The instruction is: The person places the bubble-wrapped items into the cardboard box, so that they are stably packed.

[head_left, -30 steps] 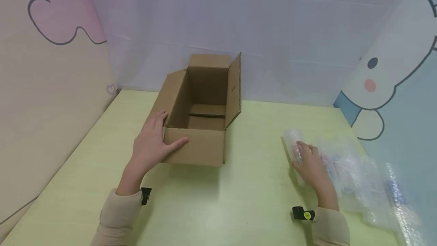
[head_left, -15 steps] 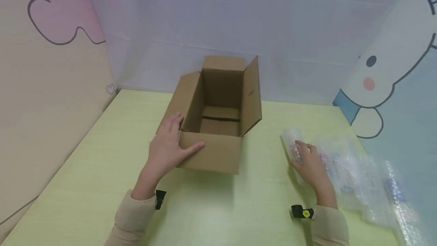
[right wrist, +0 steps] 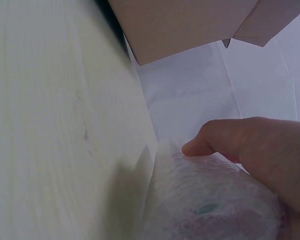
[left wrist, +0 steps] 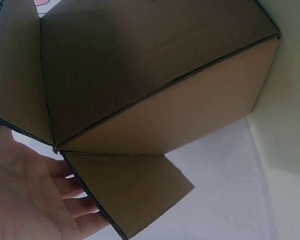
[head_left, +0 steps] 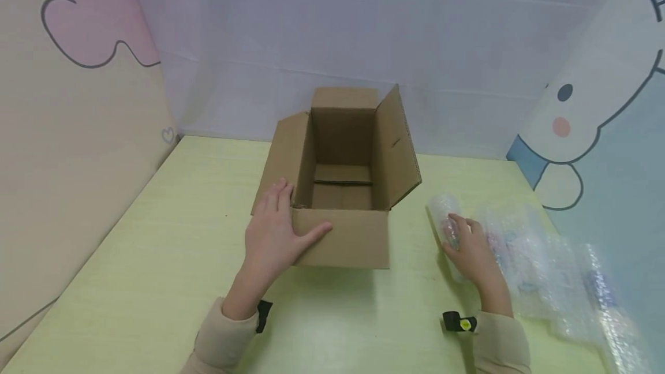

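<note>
An open cardboard box (head_left: pixel 340 239) stands mid-table with all its flaps folded out. My left hand (head_left: pixel 270 238) lies spread over its near left corner, thumb across the front flap and straight fingers on the left flap. In the left wrist view that flap (left wrist: pixel 127 187) covers part of the fingers. To the right, my right hand (head_left: pixel 473 250) holds a cylindrical bubble-wrapped bundle (head_left: pixel 444 212) lying on the table. The right wrist view shows the thumb on the bubble wrap (right wrist: pixel 190 185), with faint colour inside; the other fingers are hidden there.
Several more bubble-wrapped items (head_left: pixel 525 258) lie in a row along the table's right side, beyond the right hand. A pale curtain (head_left: pixel 312 27) hangs behind the table (head_left: pixel 171 235), with printed panels at both sides.
My left hand and the cardboard box have moved right and slightly nearer, and the box has turned straighter. The box's right flap leans further outward. The right hand stays on the bundle.
</note>
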`<state>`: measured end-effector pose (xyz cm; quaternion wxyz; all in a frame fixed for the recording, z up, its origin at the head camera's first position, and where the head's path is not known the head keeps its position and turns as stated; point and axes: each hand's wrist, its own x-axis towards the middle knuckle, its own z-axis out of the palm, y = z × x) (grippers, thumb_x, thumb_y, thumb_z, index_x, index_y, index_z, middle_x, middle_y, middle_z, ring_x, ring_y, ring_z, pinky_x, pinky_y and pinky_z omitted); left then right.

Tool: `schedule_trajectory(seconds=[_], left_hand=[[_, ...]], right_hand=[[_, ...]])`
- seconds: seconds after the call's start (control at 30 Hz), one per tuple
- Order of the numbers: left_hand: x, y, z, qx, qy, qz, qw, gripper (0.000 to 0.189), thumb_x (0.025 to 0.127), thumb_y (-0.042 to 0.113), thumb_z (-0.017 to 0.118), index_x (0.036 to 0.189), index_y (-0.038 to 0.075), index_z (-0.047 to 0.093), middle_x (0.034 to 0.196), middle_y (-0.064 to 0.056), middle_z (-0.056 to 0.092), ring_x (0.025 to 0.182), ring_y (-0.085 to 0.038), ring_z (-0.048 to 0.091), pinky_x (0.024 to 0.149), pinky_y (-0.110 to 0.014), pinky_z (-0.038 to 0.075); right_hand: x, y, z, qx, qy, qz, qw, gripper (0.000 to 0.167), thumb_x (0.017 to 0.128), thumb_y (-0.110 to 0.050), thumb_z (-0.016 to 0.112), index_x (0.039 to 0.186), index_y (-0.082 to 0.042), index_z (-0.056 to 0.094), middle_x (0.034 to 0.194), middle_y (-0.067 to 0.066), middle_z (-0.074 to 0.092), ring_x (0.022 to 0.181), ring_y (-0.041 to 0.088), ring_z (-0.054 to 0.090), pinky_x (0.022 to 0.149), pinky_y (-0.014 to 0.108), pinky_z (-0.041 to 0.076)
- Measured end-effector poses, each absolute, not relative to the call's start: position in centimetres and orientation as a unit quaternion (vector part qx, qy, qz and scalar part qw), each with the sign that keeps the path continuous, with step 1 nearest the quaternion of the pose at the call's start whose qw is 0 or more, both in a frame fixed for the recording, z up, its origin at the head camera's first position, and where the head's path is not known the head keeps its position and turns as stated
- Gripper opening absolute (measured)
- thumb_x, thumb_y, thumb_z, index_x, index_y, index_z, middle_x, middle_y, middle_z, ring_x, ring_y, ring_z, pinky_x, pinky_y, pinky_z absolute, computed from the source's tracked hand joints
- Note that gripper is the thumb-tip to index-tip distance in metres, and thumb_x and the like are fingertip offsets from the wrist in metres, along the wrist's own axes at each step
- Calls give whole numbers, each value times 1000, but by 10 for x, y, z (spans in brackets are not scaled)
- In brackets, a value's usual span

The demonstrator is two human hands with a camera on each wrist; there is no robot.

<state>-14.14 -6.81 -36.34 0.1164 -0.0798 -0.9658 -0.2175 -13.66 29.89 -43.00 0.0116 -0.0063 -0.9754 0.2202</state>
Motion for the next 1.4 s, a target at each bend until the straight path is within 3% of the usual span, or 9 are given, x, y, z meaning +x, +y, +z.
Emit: schedule_trajectory(seconds=[0.23,0.5,1.13,1.27,1.4], left_hand=[[-134,-59,-363,-71,-966,-217,119,104,76,75,59,147,2,35,155,-13,33,145,-30,30,107,-49,43],[-129,-51,-364,-97,-966,-199,135,102,77,76,54,146,2,38,153,-13,38,142,-30,35,115,-43,34],[-134,-44,-364,-116,-962,-191,157,107,72,77,59,148,5,37,148,-12,44,134,-30,40,109,-44,40],[-136,-42,-364,-120,-961,-183,168,106,71,77,60,146,5,40,146,-13,46,132,-31,42,107,-45,41],[-138,-41,-363,-118,-963,-182,161,106,70,78,60,146,7,40,145,-13,46,131,-33,43,105,-48,42]], right_hand=[[-138,302,-430,-9,-971,239,7,65,92,-15,58,147,2,28,141,40,28,122,56,41,97,69,38],[-130,312,-414,15,-962,265,60,65,90,-11,61,145,5,31,138,40,32,124,56,35,99,70,34],[-130,327,-275,97,-960,222,144,68,90,-13,63,150,-6,30,144,33,35,128,54,32,98,73,28],[-136,316,-246,147,-947,223,177,69,86,-9,66,148,-8,35,144,27,40,130,48,36,107,65,28],[-144,294,-218,204,-937,222,178,69,85,-8,68,148,-13,38,144,20,44,131,41,39,106,58,31]])
